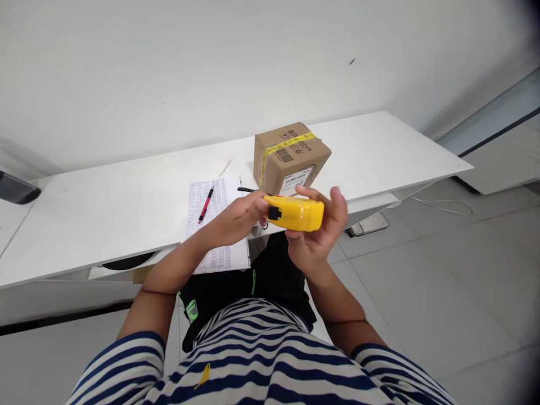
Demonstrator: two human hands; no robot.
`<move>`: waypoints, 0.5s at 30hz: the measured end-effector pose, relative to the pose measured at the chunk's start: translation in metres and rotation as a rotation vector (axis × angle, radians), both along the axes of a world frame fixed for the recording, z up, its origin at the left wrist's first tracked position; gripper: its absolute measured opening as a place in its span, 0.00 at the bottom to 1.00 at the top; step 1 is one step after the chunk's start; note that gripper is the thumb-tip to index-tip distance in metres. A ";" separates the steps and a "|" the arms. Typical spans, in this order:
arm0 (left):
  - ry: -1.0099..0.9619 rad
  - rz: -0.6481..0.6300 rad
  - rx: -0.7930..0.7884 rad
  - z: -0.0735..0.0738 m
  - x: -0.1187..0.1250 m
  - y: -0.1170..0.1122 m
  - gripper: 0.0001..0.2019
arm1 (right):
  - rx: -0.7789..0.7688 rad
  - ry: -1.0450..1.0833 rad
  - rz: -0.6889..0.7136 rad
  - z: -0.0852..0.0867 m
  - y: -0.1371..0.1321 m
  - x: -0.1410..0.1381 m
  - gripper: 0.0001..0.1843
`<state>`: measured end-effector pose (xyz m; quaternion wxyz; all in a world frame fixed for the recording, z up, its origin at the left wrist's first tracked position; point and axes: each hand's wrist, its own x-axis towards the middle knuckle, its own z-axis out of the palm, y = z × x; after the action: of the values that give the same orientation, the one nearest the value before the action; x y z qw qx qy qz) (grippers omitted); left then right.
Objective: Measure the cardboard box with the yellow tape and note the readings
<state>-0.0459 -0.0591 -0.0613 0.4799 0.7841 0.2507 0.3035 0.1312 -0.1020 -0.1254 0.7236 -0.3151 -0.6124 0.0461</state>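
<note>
A yellow tape measure [299, 214] with a black part on its left end is held in the air in front of my body, above the desk's front edge. My right hand [314, 242] grips its right end, thumb below and fingers curled behind. My left hand [242, 219] is closed at the left end by the black part, fingertips pressed on the case. A thin black strip [248, 189] shows just beyond my left fingers; what it belongs to is unclear. Whether any blade is drawn out is hidden.
A taped cardboard box [274, 163] stands on the white desk [105, 197] beyond my hands. Left of them, a red and black pen [206, 205] lies on printed paper sheets [221, 256] that overhang the front edge. A dark object [17, 188] sits at the far left.
</note>
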 end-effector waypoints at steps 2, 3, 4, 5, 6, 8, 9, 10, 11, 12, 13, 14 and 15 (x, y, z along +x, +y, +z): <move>0.074 -0.013 -0.049 0.006 0.009 0.005 0.33 | -0.071 0.059 0.003 0.002 -0.002 0.007 0.42; 0.091 -0.005 -0.052 0.008 0.015 0.006 0.33 | -0.128 0.073 -0.011 0.003 -0.003 0.008 0.41; 0.102 0.006 -0.041 0.010 0.021 0.007 0.34 | -0.190 0.074 -0.035 0.003 -0.003 0.009 0.42; 0.114 0.016 -0.016 0.012 0.028 0.007 0.34 | -0.245 0.070 -0.067 0.003 -0.004 0.009 0.45; 0.133 0.029 0.019 0.015 0.036 0.008 0.35 | -0.287 0.063 -0.101 0.005 -0.003 0.009 0.49; 0.176 0.073 0.090 0.021 0.049 0.011 0.35 | -0.325 0.047 -0.155 0.011 0.003 0.014 0.59; 0.186 0.108 0.111 0.025 0.055 0.015 0.34 | -0.322 0.035 -0.178 0.016 0.010 0.020 0.60; 0.182 0.151 0.119 0.029 0.060 0.020 0.33 | -0.308 0.014 -0.204 0.022 0.020 0.028 0.58; 0.165 0.199 0.117 0.033 0.063 0.027 0.31 | -0.292 -0.013 -0.234 0.029 0.033 0.039 0.54; 0.142 0.248 0.103 0.036 0.064 0.036 0.30 | -0.269 -0.049 -0.275 0.036 0.050 0.052 0.50; 0.119 0.294 0.082 0.038 0.063 0.046 0.28 | -0.240 -0.073 -0.313 0.043 0.068 0.067 0.47; 0.099 0.338 0.055 0.039 0.060 0.057 0.28 | -0.225 -0.087 -0.331 0.049 0.089 0.082 0.46; 0.084 0.378 0.026 0.038 0.056 0.069 0.27 | -0.220 -0.084 -0.340 0.053 0.110 0.099 0.46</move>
<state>0.0106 0.0102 -0.0232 0.3934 0.7409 0.4095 0.3586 0.2298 0.0082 -0.0728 0.6560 -0.4926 -0.5713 -0.0233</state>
